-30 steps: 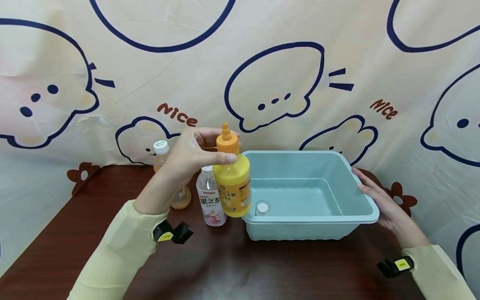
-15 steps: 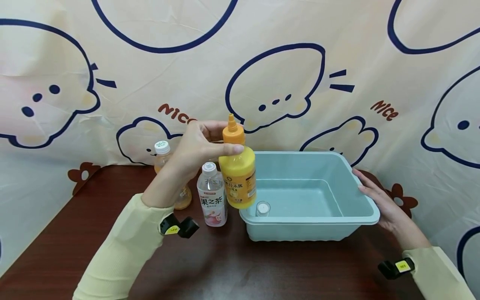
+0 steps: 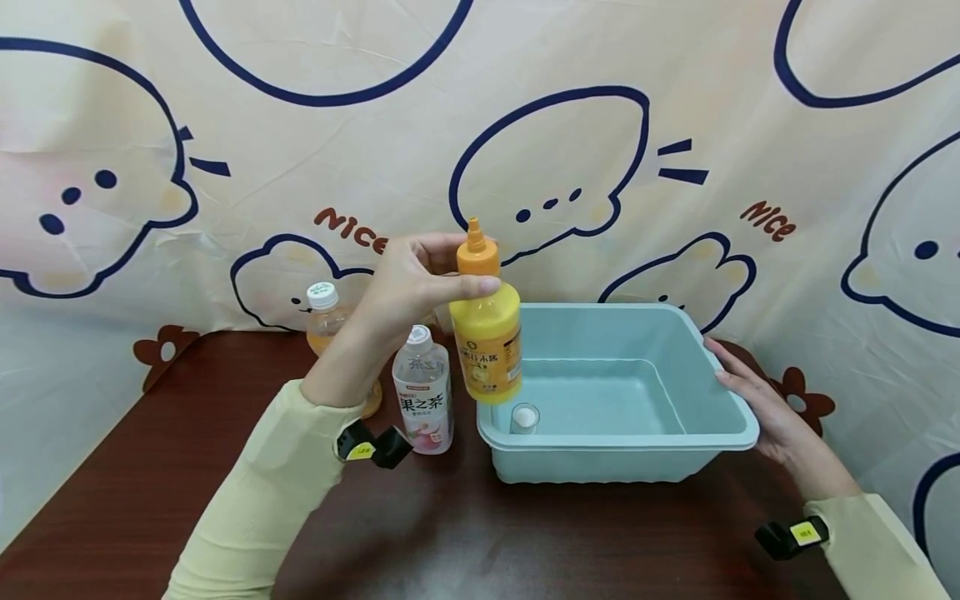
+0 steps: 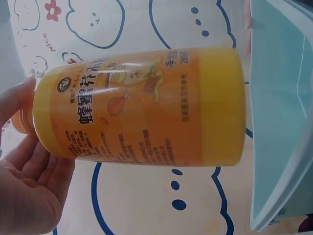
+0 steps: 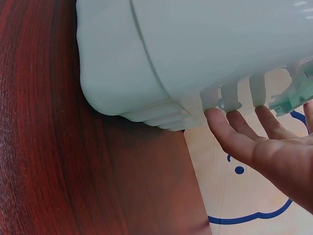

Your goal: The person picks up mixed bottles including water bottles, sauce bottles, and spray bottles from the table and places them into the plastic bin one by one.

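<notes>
My left hand [image 3: 420, 279] pinches a yellow honey mustard squeeze bottle [image 3: 487, 333] by its neck, thumb in front. The bottle has an orange nozzle cap and hangs upright in the air, at the left rim of a light teal plastic bin [image 3: 615, 440]. The left wrist view shows the bottle's printed label [image 4: 132, 103] up close, with the bin wall [image 4: 279, 98] beyond its base. At the bin's right end my right hand [image 3: 765, 408] holds the rim, with the thumb over it. In the right wrist view, its fingers [image 5: 234, 134] touch the outer wall under the rim.
A clear drink bottle with a pink label [image 3: 424, 400] stands left of the bin. Behind the left forearm is an orange drink bottle [image 3: 324, 312], partly hidden. A small white-topped clear container [image 3: 525, 418] sits in the bin's near left corner. Patterned cloth [image 3: 555, 167] rises behind the table.
My left hand has moved right and a little upward with the mustard bottle, from beside the pink-labelled bottle to the bin's left rim. The right hand and bin stay put.
</notes>
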A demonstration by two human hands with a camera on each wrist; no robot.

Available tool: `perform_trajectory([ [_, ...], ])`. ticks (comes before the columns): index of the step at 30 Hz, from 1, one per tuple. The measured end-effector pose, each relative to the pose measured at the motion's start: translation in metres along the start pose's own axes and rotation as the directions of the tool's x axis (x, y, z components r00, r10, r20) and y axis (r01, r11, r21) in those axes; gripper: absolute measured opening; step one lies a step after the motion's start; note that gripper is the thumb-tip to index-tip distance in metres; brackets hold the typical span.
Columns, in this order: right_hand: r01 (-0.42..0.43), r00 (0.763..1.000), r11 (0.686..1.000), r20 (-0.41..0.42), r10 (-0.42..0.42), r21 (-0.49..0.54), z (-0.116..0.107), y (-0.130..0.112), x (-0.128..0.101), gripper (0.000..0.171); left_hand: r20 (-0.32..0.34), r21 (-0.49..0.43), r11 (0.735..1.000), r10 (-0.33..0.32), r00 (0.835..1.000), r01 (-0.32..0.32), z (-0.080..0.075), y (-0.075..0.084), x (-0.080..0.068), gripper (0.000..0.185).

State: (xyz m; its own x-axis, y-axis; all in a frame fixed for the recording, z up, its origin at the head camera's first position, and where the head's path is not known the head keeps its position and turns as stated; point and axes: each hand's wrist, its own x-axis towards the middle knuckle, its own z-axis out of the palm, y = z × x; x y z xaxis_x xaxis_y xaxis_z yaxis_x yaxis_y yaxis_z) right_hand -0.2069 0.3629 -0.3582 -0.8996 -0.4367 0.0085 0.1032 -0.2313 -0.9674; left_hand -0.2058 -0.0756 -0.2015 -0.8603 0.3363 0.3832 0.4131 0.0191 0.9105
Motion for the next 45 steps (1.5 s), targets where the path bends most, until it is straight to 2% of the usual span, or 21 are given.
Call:
perform_trajectory([
  [9,0.004,1.000,0.999,0.029,-0.005,0.034,0.001,-0.001,0.000,0.046,-0.038,0.033,0.999,-0.017,0.999,0.019,0.011,0.002,0.006,0.041],
  [25,0.010,1.000,1.000,0.016,-0.010,0.018,0.001,0.000,-0.002,0.049,-0.068,0.037,0.999,-0.035,0.997,0.037,0.023,-0.010,0.018,0.042],
  [32,0.021,1.000,1.000,0.018,-0.021,0.011,0.001,0.001,-0.001,0.050,-0.094,0.090,0.994,-0.060,0.994,0.069,0.029,-0.013,0.021,0.043],
  [45,0.025,0.999,1.000,0.022,-0.025,0.012,0.001,0.001,-0.001,0.051,-0.065,0.080,0.993,-0.080,0.995,0.085,0.033,-0.023,0.027,0.043],
])
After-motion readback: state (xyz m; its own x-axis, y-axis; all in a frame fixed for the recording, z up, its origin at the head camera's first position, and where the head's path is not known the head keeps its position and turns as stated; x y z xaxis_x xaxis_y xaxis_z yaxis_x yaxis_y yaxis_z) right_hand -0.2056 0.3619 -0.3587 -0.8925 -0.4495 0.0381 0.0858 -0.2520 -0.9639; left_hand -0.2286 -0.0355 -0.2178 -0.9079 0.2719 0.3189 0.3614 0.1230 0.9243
